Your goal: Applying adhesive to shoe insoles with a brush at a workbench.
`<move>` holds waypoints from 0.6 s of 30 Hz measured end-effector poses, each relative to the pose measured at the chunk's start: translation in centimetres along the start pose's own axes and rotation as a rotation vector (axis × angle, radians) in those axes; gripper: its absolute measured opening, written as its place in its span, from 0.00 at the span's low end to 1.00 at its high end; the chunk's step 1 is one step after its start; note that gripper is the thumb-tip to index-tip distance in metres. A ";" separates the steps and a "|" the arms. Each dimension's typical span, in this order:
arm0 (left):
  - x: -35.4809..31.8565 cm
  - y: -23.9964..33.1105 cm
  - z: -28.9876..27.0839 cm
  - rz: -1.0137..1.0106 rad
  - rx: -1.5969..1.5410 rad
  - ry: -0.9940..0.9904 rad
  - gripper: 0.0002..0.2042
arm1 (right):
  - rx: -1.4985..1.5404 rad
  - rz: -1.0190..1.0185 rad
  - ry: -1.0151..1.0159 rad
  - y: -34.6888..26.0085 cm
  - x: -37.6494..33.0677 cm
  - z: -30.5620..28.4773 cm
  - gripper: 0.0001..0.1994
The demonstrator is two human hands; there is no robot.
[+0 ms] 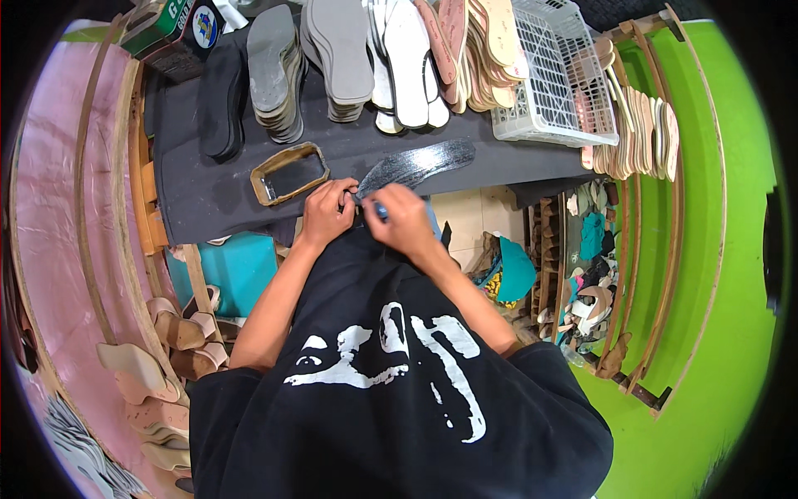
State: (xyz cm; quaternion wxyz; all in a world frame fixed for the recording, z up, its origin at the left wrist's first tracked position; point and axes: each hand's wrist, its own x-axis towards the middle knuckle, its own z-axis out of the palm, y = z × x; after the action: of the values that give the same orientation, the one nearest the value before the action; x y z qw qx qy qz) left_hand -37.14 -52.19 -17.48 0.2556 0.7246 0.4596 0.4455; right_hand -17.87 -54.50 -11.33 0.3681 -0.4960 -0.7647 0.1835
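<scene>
A black insole [428, 160], glossy and wet-looking, lies slantwise on the dark-covered table in front of me. My left hand [328, 213] is closed at its near left end, fingertips pinching the edge. My right hand [402, 218] is closed just beside it, around a small blue-handled tool [381, 209]. The tool's working end is hidden and the hand is slightly blurred. Left of the insole, an angular open container [259, 188] with a crusted brown rim holds something dark.
Stacks of black insoles [221, 100], grey insoles [339, 50], white insoles [409, 75] and tan insoles [497, 37] line the table's far side. A white plastic basket [554, 125] stands at the right. A green tin [170, 37] is at the far left. Wooden racks flank both sides.
</scene>
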 end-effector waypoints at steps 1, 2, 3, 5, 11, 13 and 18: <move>0.0 -0.1 0.0 0.003 -0.003 -0.004 0.14 | 0.059 -0.025 -0.025 -0.5 0.1 0.8 0.12; -0.1 -0.1 -0.1 0.011 0.003 -0.008 0.14 | 0.032 -0.038 -0.019 -0.4 0.7 0.7 0.09; -0.1 -0.2 -0.1 0.019 0.009 -0.013 0.14 | 0.029 -0.036 -0.016 0.0 1.0 0.6 0.09; -0.2 0.1 -0.2 0.007 -0.007 -0.010 0.13 | 0.145 0.157 0.114 1.4 1.5 -0.1 0.06; -0.1 0.4 -0.3 -0.012 -0.034 -0.027 0.12 | 0.096 0.205 0.180 2.7 2.0 -1.5 0.06; -0.2 0.3 -0.2 0.001 -0.020 -0.025 0.12 | 0.116 -0.040 0.054 1.7 1.7 -0.7 0.06; 0.1 0.9 -0.5 -0.021 -0.037 -0.046 0.12 | 0.187 0.310 0.103 3.7 3.6 -1.3 0.08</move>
State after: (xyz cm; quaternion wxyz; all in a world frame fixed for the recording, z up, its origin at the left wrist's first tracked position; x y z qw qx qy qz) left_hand -37.16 -52.51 -16.51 0.2840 0.7250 0.4528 0.4345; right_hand -15.50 -49.75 -11.48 0.4186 -0.5802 -0.6389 0.2828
